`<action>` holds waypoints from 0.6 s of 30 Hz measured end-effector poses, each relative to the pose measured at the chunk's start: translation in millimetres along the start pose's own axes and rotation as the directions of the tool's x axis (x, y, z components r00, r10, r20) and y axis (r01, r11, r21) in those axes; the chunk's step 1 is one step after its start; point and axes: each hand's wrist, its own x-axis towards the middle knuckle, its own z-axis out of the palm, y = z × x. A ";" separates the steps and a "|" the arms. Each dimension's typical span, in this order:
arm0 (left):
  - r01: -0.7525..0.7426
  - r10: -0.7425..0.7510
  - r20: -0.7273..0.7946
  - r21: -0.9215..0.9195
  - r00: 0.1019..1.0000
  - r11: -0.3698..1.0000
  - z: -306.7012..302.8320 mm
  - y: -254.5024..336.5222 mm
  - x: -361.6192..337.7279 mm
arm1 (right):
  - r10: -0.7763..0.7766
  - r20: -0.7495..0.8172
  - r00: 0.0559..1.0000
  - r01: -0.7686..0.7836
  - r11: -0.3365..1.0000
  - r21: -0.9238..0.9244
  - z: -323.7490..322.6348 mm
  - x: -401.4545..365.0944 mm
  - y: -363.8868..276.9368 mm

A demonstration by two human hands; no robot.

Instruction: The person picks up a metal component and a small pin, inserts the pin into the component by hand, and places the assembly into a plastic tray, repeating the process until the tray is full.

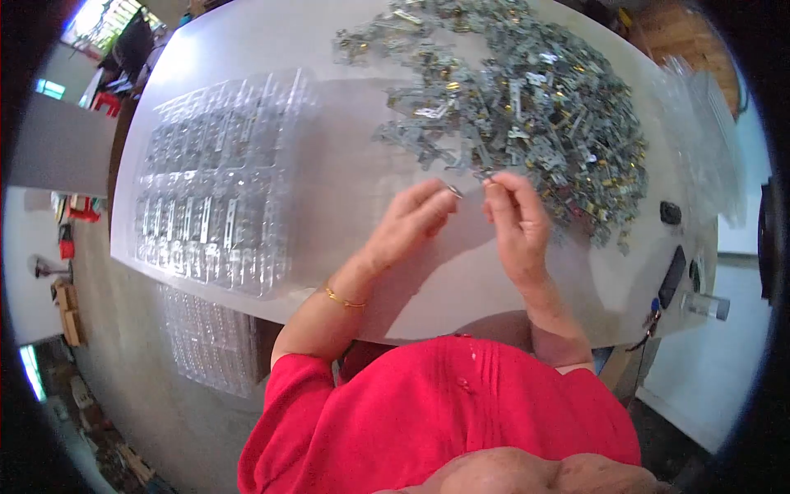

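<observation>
My left hand [414,218] is closed over the table, thumb and forefinger pinching a small shiny metal part [454,192]. Just to its right, my right hand [518,224] pinches another small metal part [486,175] at the near edge of a large heap of metal parts [559,123]. The heap is grey flat pieces with some brass-coloured bits. A gap separates the two hands. On the left lies a clear plastic tray [284,177] with metal parts set in rows of compartments.
The white table [346,148] reaches under everything. More clear trays [210,342] are stacked below its left edge. Clear plastic bags [699,140] lie at the right. A black object [671,212], pliers [652,319] and a clear cylinder [706,306] sit along the right edge.
</observation>
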 end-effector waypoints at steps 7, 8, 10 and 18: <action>0.198 -0.168 0.106 -0.446 0.980 0.873 -11.0 15.3 0.8 | 0.122 0.136 0.983 -0.118 0.992 -0.032 4.4 -8.1 5.2; 0.201 -0.166 0.116 -0.454 0.979 0.868 -10.5 15.3 0.8 | 0.119 0.136 0.983 -0.116 0.993 -0.033 5.0 -7.7 5.7; 0.201 -0.168 0.112 -0.442 0.979 0.874 -8.9 14.6 1.3 | 0.119 0.133 0.984 -0.114 0.992 -0.046 4.7 -7.9 7.1; 0.193 -0.190 0.043 -0.318 0.981 0.928 -6.3 11.2 -0.4 | 0.159 0.167 0.973 -0.140 0.983 -0.117 -2.6 -5.6 2.7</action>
